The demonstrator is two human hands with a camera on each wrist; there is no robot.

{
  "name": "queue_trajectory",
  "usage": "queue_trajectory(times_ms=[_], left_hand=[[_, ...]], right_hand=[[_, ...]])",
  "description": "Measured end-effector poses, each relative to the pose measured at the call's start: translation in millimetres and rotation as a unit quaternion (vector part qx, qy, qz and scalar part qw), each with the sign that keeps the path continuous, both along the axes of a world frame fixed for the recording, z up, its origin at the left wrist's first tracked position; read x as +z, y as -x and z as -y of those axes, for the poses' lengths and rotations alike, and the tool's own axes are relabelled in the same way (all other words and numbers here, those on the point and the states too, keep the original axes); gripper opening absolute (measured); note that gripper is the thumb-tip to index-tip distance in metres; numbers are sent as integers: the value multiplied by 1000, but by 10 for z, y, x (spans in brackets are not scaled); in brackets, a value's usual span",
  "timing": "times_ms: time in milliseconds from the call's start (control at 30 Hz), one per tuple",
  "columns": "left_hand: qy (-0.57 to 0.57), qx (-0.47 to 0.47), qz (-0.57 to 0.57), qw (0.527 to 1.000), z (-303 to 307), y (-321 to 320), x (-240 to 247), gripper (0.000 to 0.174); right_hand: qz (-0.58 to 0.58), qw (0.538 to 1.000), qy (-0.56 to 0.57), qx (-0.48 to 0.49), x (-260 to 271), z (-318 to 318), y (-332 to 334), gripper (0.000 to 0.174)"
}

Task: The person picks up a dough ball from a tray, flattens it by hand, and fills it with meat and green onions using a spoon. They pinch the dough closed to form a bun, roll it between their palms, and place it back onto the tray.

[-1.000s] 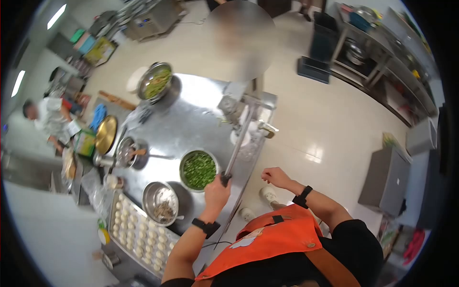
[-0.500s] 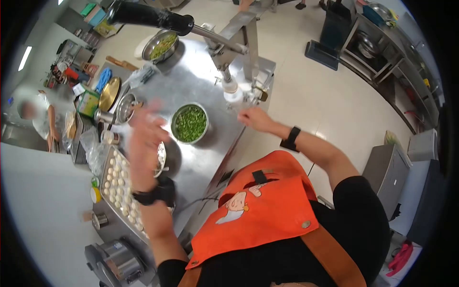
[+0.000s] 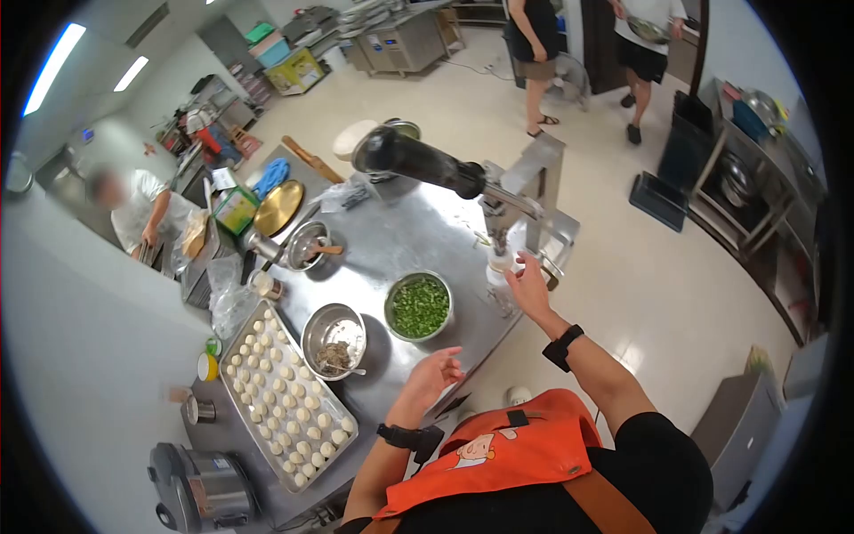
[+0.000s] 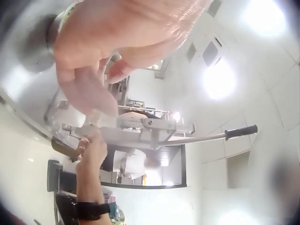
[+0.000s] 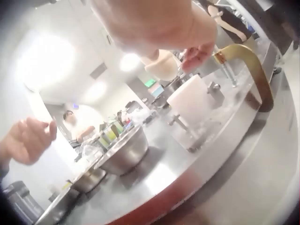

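Note:
A metal hand press with a long lever and black handle stands at the table's right corner, its lever raised. My right hand is beside the press, its fingertips close to the gap between the white upper block and white lower block. The right fingers look loosely bent. My left hand hovers near the table's front edge, fingers relaxed and holding nothing. Close to it is a steel bowl of chopped greens. Left of that, another steel bowl contains a brownish filling and a utensil.
A metal tray with many dough balls lies along the table's left side. Behind are a small steel bowl, a golden round pan and plastic bags. An electric cooker stands front left. Other people are farther back.
The lever, low in my left hand at first, now stands raised. My left hand has let go and come back over the table's front edge. My right hand has moved in beside the press blocks.

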State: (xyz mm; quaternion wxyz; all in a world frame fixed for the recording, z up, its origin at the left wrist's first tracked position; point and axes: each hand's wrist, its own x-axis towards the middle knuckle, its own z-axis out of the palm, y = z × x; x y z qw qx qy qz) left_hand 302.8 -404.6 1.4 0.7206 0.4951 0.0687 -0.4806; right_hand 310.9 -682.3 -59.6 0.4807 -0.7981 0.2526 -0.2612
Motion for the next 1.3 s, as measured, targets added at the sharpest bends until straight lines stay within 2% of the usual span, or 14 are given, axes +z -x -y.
queue_trajectory(times_ms=[67, 300, 433, 467, 567, 667, 733, 800, 900, 967, 1033, 1133, 1200, 1300], left_hand=[[4, -2, 7, 1000, 36, -30, -46, 37], [41, 28, -5, 999, -2, -55, -89, 36], [29, 66, -17, 997, -189, -58, -137, 35], [20, 75, -22, 997, -263, -64, -239, 35], [5, 84, -30, 996, -375, -77, -308, 36], [18, 73, -3, 997, -325, -60, -229, 34], [-63, 21, 85, 994, -81, -176, -273, 31], [-121, -2, 165, 979, 303, -367, -232, 29], [-129, 9, 314, 941, 910, -656, -397, 32], [-218, -5, 451, 865, 1305, -791, -341, 39], [-196, -9, 484, 853, 1659, -944, -451, 39], [-155, 38, 491, 857, 1995, -1051, -796, 36], [-164, 49, 499, 849, 2066, -973, -733, 31], [-262, -16, 520, 813, 1964, -1027, -700, 26]], right_hand=[[80, 994, -63, 49, -247, 31, -298, 43], [-56, 984, -149, 83, -287, 179, -332, 46], [55, 974, -208, 70, -369, 400, -355, 43], [86, 978, -170, 90, -323, 453, -363, 38], [-36, 988, 14, 150, -236, 562, -395, 31], [-82, 982, 75, 153, -155, 412, -341, 23], [-52, 985, -115, 119, -215, 284, -348, 20], [15, 960, -263, 98, -464, 246, -429, 20], [9, 947, -304, 106, -420, 297, -313, 22], [-63, 985, -117, 105, -164, 334, -220, 21], [-88, 986, 93, 110, -165, 408, -217, 17], [-67, 964, 240, 92, -87, 347, -269, 12], [-68, 967, 236, 65, -185, 296, -319, 13], [-86, 979, 178, 41, -72, 182, -359, 16]])
